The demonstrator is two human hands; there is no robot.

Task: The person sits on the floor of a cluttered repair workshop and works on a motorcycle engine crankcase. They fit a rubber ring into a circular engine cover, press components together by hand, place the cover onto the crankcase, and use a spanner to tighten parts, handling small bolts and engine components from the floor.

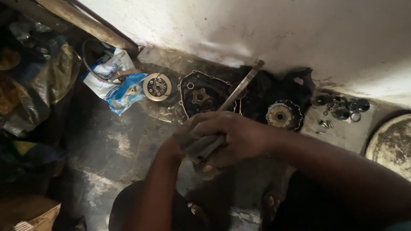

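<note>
A long grey metal shaft (239, 87) points up and to the right from my two hands, which meet in the middle of the view. My right hand (235, 134) is wrapped around the shaft's lower end together with a grey rag (198, 145). My left hand (173, 147) grips the same rag and shaft from below, mostly hidden under the right hand. Behind them on the floor lie a dark engine cover (201, 96), a round clutch disc (157, 87) and a toothed clutch hub (280, 115).
A white wall (278, 30) runs along the back. A blue and white plastic bag (113, 81) lies at left by crumpled bags (38, 81). Small bearings and bolts (342, 109) sit on a grey slab at right. A round white pan rim (391, 145) shows at far right.
</note>
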